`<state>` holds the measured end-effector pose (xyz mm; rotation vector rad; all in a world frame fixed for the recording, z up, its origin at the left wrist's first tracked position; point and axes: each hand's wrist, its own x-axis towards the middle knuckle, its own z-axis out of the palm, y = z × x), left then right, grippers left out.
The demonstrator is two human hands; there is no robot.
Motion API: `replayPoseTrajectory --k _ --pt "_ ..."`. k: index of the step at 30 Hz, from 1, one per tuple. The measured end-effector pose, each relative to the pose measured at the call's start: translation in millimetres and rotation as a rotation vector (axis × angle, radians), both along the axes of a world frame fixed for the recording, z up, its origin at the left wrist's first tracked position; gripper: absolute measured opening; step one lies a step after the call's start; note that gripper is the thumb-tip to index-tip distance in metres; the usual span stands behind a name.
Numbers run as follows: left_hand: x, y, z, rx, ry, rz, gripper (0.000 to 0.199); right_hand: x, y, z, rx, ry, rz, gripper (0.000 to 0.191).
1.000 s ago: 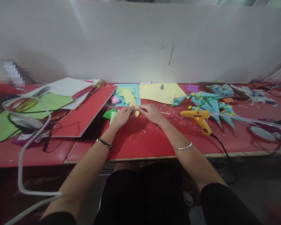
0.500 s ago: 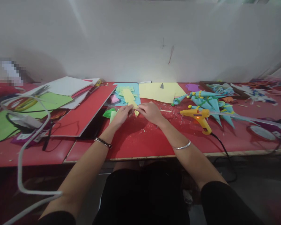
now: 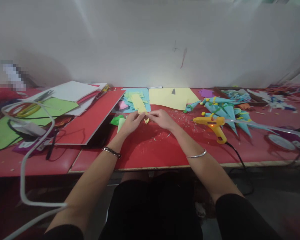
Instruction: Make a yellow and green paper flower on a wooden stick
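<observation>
My left hand and my right hand meet over the middle of the red table. Between their closed fingertips is a small piece of yellow paper, partly hidden by the fingers. Just behind my left hand, a yellow paper strip lies over a pile of blue and green paper pieces. A green item and a pale green paper are beside my left wrist.
Right of my hands lies a yellow glue gun with its light on, near several blue paper cones. A large yellow sheet is by the wall. Leftward are a red board and a white cable.
The fingers of my right hand have shifted and now pinch at the paper's right side. A thin stick that pointed right from my right hand no longer shows.
</observation>
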<state>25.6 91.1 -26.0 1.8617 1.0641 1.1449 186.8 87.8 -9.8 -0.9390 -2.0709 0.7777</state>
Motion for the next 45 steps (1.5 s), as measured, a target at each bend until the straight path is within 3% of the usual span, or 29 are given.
replayPoseTrajectory --k 5,10,15,22,27,31,39,45 --pt "0 -3 3.2 0.055 0.011 -0.006 0.035 4 1 2.2 -0.077 -0.004 0.068 0.034" --pt "0 -3 3.5 0.026 0.006 0.001 0.034 3 0 -0.5 -0.041 -0.043 0.055 0.033" --pt "-1 1 2.0 -0.023 0.04 0.055 0.034 0 -2 -2.3 0.089 -0.133 0.006 0.032" --pt "-7 1 7.0 0.03 0.202 0.117 0.045 -4 -2 -2.2 0.315 -0.374 -0.092 0.036" --pt "-6 -2 12.1 -0.068 0.087 0.153 0.047 -13 -5 0.0 0.513 -0.616 -0.265 0.035" --pt "-4 -1 10.7 -0.126 -0.005 0.172 0.048 -17 -6 -1.7 0.583 -0.779 -0.327 0.037" --pt "-3 -2 8.3 -0.182 0.016 0.214 0.047 -30 -10 -2.6 0.46 -0.885 -0.362 0.031" --pt "-2 -3 8.8 -0.026 0.136 0.116 0.049 -12 -4 2.3 0.272 -0.714 -0.195 0.032"
